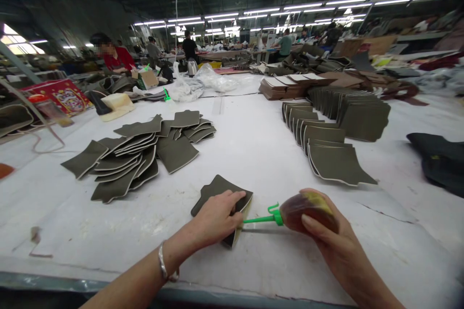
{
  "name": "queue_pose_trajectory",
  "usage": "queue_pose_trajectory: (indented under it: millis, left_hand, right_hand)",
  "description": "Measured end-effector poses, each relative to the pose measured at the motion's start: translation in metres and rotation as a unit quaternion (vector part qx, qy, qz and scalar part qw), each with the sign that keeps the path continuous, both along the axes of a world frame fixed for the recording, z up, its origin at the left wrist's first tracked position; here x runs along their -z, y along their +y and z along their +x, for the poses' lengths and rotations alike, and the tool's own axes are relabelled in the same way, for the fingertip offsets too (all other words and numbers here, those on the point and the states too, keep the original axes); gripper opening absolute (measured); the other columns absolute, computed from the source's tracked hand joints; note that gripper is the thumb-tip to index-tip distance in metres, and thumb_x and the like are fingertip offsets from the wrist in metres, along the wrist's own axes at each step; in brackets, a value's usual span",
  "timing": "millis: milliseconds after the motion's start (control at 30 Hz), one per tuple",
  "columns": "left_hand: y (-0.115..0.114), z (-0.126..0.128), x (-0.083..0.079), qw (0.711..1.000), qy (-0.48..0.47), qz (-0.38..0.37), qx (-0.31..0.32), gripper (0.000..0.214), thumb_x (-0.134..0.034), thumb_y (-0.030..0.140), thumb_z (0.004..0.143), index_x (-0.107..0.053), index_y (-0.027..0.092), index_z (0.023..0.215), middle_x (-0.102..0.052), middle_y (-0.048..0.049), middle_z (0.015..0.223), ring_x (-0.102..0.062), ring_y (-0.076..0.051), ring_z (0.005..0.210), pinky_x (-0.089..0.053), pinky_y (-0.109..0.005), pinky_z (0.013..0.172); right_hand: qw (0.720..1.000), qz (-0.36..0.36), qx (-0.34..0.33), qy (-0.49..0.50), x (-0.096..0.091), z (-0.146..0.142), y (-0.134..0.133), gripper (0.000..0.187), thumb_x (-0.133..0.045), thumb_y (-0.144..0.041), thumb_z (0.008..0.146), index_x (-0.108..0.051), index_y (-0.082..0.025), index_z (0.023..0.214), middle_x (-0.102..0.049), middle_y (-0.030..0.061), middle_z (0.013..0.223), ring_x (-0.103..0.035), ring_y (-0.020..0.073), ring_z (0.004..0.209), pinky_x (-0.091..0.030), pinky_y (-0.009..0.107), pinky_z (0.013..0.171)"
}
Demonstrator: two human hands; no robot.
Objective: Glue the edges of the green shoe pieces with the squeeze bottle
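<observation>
- We look down on a white worktable [246,145] in a big workshop; 2 bare forearms come in from the bottom edge.
- L hand [217,215] lies across the top of a dark olive cut piece [213,190], front & centre on the table. Fingers reach the R edge, prob. to steady it; we can't tell if the thumb pinches underneath.
- That edge shows a pale yellowish strip, angled toward the bottle, we'd guess for easy access.
- R hand [331,229] is wrapped round a squeeze bottle [302,207] of dark amber liquid, thumb on the near side; firm hold, no gap we can see.
- Bottle is tipped on its side, green nozzle [261,219] pointing L, tip right by the L fingertips & that edge, prob. b/c aim matters there.
- Beyond, to the L: a loose pile [177,154] of similar pcs, overlapping every which way.
- Beyond, to the R: a row [333,159] of similar pcs, overlapped w/ pale edges staggered, maybe so each lifts off singly.
- In bg we see a person in red [121,58], far L, & strip lights overhead.
</observation>
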State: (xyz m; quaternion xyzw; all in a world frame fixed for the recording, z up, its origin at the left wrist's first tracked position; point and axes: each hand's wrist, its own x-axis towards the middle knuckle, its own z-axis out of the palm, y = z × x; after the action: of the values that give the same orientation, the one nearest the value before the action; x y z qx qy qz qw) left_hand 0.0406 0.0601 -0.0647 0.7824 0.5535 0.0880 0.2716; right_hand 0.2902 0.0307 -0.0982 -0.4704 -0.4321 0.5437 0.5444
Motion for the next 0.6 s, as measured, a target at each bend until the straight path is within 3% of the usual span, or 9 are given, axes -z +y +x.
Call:
queue_pose_trajectory:
  millis: [133,200,267,333,467,600]
  left_hand:
    - [0.004,-0.014,-0.003,0.989,-0.119,-0.087,-0.025,0.047,-0.048,0.035,0.085,-0.057,0.019,0.128,-0.061,0.0004,0.082,-0.057,-0.015,0.068,-0.044,-0.026,0.063]
    - [0.005,-0.024,-0.005,0.986,-0.142,-0.055,-0.067,0.043,-0.047,0.039,0.086,-0.060,0.019,0.121,-0.061,-0.0004,0.084,-0.056,-0.016,0.071,-0.043,-0.026,0.065]
    - [0.007,-0.034,-0.004,0.984,-0.090,0.028,-0.151,0.040,-0.048,0.039,0.086,-0.060,0.019,0.118,-0.061,-0.0026,0.091,-0.056,-0.017,0.078,-0.042,-0.028,0.070]
    - [0.010,-0.043,-0.001,0.974,-0.011,0.060,-0.217,0.039,-0.049,0.038,0.085,-0.057,0.019,0.119,-0.061,-0.0043,0.096,-0.057,-0.019,0.080,-0.041,-0.029,0.071]
    - [0.017,-0.053,0.007,0.975,0.028,-0.034,-0.219,0.031,-0.055,0.039,0.081,-0.057,0.020,0.105,-0.061,0.0000,0.080,-0.059,-0.019,0.076,-0.038,-0.028,0.067]
    - [0.024,-0.054,0.011,0.970,0.039,-0.007,-0.240,0.039,-0.063,0.041,0.073,-0.054,0.021,0.104,-0.061,-0.0004,0.086,-0.058,-0.019,0.078,-0.036,-0.027,0.064]
  right_hand:
    - [0.964,-0.119,0.070,0.225,-0.001,0.012,0.000,0.041,-0.082,-0.034,0.069,-0.069,-0.026,0.107,-0.070,0.0067,0.108,-0.068,0.0284,0.094,-0.061,0.037,0.073]
    - [0.933,-0.164,0.131,0.293,-0.004,0.018,-0.004,0.036,-0.080,-0.031,0.068,-0.071,-0.027,0.103,-0.071,0.0051,0.109,-0.069,0.0266,0.092,-0.061,0.033,0.070]
    - [0.902,-0.207,0.176,0.336,-0.010,0.021,-0.008,0.034,-0.076,-0.032,0.071,-0.071,-0.029,0.104,-0.070,0.0039,0.113,-0.070,0.0249,0.088,-0.061,0.030,0.065]
    - [0.878,-0.240,0.209,0.357,-0.016,0.023,-0.013,0.032,-0.069,-0.035,0.075,-0.071,-0.031,0.107,-0.067,0.0025,0.120,-0.071,0.0236,0.083,-0.061,0.028,0.060]
    - [0.847,-0.275,0.235,0.389,-0.026,0.024,-0.021,0.033,-0.059,-0.039,0.081,-0.069,-0.031,0.112,-0.063,0.0013,0.128,-0.071,0.0213,0.077,-0.060,0.025,0.054]
    - [0.828,-0.285,0.234,0.422,-0.031,0.031,-0.025,0.039,-0.058,-0.042,0.082,-0.067,-0.029,0.117,-0.063,0.0038,0.127,-0.071,0.0223,0.076,-0.060,0.024,0.051]
